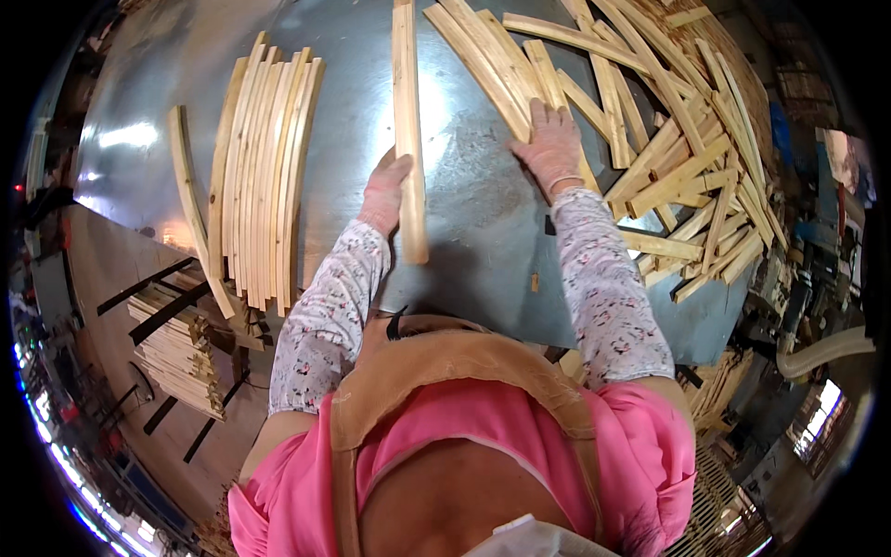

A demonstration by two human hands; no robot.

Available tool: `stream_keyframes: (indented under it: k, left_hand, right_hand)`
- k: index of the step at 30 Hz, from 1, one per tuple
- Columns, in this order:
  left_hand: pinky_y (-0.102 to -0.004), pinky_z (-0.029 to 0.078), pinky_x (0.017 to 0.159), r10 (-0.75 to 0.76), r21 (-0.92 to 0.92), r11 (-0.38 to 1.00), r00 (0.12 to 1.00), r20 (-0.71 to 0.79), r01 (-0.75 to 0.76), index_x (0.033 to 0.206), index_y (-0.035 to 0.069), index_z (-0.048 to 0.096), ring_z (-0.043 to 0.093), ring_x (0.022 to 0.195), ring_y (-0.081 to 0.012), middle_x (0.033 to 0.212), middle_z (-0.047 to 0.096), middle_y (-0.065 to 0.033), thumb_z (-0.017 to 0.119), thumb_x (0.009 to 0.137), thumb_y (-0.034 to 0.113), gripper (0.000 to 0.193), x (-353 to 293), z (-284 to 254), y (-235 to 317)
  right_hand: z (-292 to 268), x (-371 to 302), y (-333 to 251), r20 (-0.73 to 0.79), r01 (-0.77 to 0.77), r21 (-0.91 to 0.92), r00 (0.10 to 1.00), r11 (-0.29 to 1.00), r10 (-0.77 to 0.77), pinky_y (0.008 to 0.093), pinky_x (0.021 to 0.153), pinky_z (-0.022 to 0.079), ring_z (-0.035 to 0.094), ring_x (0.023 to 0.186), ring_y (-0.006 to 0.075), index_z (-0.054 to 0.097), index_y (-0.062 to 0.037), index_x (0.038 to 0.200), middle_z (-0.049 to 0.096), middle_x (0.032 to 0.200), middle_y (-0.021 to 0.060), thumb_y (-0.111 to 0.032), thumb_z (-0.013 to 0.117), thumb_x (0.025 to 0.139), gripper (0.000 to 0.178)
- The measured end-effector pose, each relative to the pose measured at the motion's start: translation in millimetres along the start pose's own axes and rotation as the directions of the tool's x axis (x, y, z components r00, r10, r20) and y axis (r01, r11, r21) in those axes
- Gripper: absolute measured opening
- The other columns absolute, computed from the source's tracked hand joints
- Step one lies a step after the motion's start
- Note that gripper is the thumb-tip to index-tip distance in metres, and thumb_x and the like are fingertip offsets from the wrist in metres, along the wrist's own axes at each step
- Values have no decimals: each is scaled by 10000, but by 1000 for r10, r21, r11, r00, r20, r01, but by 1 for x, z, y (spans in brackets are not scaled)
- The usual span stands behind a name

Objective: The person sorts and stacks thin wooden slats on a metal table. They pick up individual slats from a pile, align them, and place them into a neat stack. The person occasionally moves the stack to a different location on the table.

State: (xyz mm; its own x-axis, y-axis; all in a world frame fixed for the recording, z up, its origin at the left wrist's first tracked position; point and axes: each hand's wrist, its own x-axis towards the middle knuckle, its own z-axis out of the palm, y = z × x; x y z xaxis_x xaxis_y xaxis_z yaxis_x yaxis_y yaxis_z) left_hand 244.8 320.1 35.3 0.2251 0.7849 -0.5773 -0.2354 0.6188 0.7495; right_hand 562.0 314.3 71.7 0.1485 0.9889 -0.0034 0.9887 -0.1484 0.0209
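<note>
My left hand [383, 193], in what looks like a thin pale glove, grips a long wooden strip [406, 111] at its left edge. The thumb lies on top; the other fingers are mostly hidden. That strip points away from me on a grey metal tabletop [353, 139]. To the right, my right hand [553, 147] lies over a few angled wooden strips [492, 70], fingers stretched out and slightly apart. Left of my left hand, several strips form a neat side-by-side row [264, 176]. One single strip [190, 200] lies beyond the row, overhanging the table's edge.
A jumbled heap of wooden strips [696, 176] covers the table's right side. A small wood chip [535, 282] lies near the front edge. Below the table at left, a stack of strips [176, 348] rests on dark bars [172, 313]. A pale hose [826, 354] is at far right.
</note>
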Motion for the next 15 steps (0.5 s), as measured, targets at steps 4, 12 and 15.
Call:
stream_keyframes:
  k: [4,12,15]
  left_hand:
    - [-360,598,636,-166,-541,781,939,302,312,1346,26,649,688,792,-236,1004,717,-142,559,1123,419,460,-17,-36,8]
    - [-397,592,715,-226,-451,845,957,184,286,1375,41,615,684,822,-268,1063,736,-192,459,1161,402,448,-30,-22,-19]
    - [-428,594,840,-222,-176,958,974,56,228,1385,6,636,725,984,-288,1202,760,-198,550,1126,432,506,-39,-38,-27]
  right_hand:
    - [-36,31,7,276,3,0,961,1000,-3,487,1030,531,665,1212,393,573,-70,1453,741,1263,217,-420,716,904,667]
    - [10,-14,-68,296,-273,373,941,887,165,547,994,553,703,1117,483,682,-60,1301,760,1138,274,-392,636,946,488]
    - [0,-37,-117,322,-308,560,936,769,140,540,1006,550,691,1159,482,697,-56,1268,749,1169,291,-418,630,962,479]
